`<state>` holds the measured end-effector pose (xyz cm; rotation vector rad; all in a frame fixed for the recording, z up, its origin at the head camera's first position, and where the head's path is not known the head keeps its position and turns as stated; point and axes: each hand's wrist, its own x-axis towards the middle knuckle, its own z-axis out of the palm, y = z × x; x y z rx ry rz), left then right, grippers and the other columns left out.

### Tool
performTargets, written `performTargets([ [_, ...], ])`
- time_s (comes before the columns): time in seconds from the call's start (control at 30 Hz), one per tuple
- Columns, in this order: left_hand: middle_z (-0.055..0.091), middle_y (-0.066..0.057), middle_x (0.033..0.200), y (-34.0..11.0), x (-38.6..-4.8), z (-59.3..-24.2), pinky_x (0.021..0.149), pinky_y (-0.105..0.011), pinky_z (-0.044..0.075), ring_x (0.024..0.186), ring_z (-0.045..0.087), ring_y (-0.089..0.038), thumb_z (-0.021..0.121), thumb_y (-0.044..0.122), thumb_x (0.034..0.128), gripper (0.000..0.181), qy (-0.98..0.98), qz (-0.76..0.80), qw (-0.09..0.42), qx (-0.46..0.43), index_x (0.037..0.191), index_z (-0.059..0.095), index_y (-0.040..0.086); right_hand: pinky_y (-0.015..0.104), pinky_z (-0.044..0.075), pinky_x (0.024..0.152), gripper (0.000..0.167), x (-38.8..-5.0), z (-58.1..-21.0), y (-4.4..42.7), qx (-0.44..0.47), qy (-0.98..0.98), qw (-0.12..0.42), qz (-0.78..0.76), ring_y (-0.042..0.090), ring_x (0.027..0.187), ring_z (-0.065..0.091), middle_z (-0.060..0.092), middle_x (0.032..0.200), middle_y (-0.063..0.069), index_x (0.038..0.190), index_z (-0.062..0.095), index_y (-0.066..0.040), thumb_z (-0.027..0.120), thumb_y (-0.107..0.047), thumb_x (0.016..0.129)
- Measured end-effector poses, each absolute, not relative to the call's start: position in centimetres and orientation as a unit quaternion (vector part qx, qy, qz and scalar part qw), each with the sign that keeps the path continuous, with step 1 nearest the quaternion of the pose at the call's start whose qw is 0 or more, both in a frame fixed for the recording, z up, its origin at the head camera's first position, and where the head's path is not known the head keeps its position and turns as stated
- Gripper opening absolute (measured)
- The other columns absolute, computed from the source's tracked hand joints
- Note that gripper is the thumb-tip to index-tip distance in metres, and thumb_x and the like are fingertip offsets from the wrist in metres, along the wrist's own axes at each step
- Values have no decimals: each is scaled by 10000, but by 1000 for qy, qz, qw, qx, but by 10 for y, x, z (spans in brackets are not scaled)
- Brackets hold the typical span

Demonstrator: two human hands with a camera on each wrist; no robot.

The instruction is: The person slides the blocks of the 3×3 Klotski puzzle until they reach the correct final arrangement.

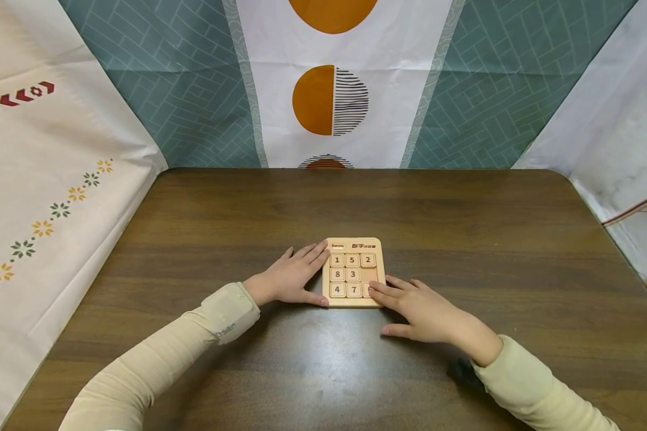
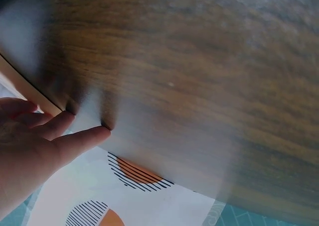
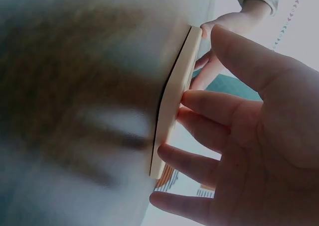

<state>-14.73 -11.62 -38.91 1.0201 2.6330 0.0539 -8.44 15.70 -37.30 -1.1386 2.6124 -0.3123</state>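
A wooden sliding number puzzle (image 1: pixel 378 245) lies flat on the table. Its tiles read 1, 5, 2 on top, then 8, 3 and a gap, then 4, 7 and a tile mostly hidden under fingertips. Against the puzzle's left edge rests my left hand (image 1: pixel 291 278), fingers extended and thumb near the bottom corner. My right hand (image 1: pixel 423 311) touches the lower right tile with outstretched fingers, while its other fingers lie at the right edge. In the right wrist view, the puzzle's side (image 3: pixel 172 104) shows beside the fingertips.
The dark wooden table (image 1: pixel 221 203) extends around the puzzle on every side. A patterned cloth (image 1: pixel 350 48) hangs behind its far edge. Pale cloths stand at the left (image 1: pixel 43 161) and right. A small dark object (image 1: pixel 463 372) is beneath the right wrist.
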Motion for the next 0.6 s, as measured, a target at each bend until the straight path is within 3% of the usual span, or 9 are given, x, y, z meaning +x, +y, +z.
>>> performTargets([
  [0.3, -9, -75, 1525, -116, -147, -389, 1001, -587, 201, 1368, 123, -279, 484, 710, 756, 1022, 921, 18, 163, 353, 1467, 125, 70, 590, 306, 925, 652, -91, -369, 154, -395, 906, 117, -95, 339, 1304, 292, 373, 1422, 71, 1371, 423, -78, 581, -443, 855],
  [0.6, -5, -74, 1524, -115, -147, -388, 1001, -586, 201, 1368, 126, -274, 490, 703, 759, 1017, 921, 19, 165, 352, 1464, 131, 64, 629, 222, 959, 694, -104, -372, 136, -394, 908, 110, -87, 322, 1346, 191, 297, 1464, 52, 1405, 359, -79, 563, -461, 862],
])
